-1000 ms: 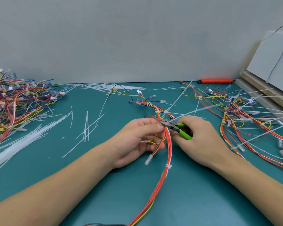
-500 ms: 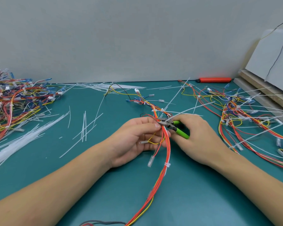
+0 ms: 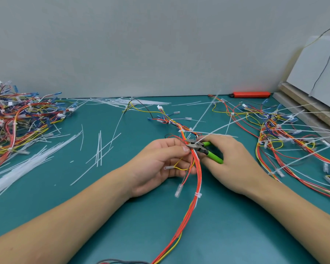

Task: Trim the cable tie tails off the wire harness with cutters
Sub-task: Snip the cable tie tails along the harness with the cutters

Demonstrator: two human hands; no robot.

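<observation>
Midway, by the look: left hand [image 3: 156, 164] pinching wire harness [image 3: 197, 180], right hand [image 3: 231, 161] gripping green cutters [image 3: 202, 147] at a tie between both hands; trimmed tie [image 3: 198, 195] just below, long tails [image 3: 213, 130] uncut beyond the fingers

No text, label, brand, number or sign can be read anywhere.

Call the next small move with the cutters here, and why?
Probably squeeze the green-handled cutters to snip the tie tail. The right hand holds them with the metal head right at the orange harness, which the left hand grips at that spot, and a long white tail runs up and away from there. Whether the blades already straddle it can't be seen.
</observation>
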